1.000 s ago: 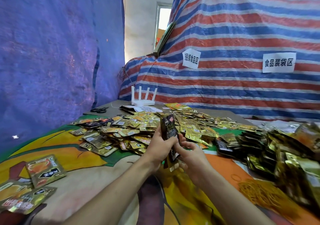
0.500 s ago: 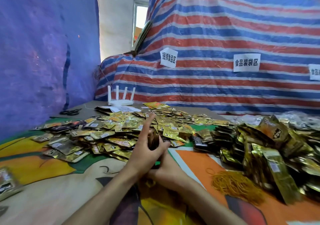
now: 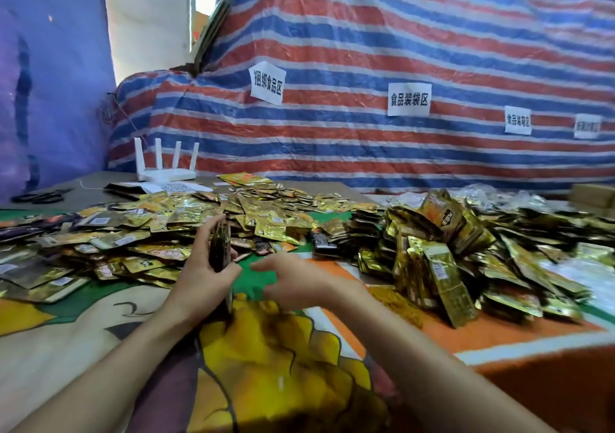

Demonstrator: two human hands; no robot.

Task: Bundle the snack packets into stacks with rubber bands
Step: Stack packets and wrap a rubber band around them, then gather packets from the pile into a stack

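Head view: the left hand (image 3: 203, 276) grips a small stack of packets (image 3: 220, 249) on edge, thumb on one face and fingers on the other, standing on the surface (image 3: 83, 349) about midway between its near and far edges. The right hand (image 3: 293, 276) hovers just beside it, not touching, fingers loosely bent. It seems to hold nothing, though a thin band would be lost in the blur.

The stack looks ready for banding. To do it well, keep the left grip firm so the packets stay squared, fetch one band from the rubber bands (image 3: 396, 303) heaped toward the right edge, and stretch it wide over the top end so no corner snags.

Loose packets (image 3: 133, 233) spread across the far-left half and bundled stacks (image 3: 432, 249) crowd the right side. Bare cloth lies toward the near edge, the best room for the elbows. A router (image 3: 166, 166) and scissors (image 3: 40, 196) sit at the far-left corner, well apart from the hands
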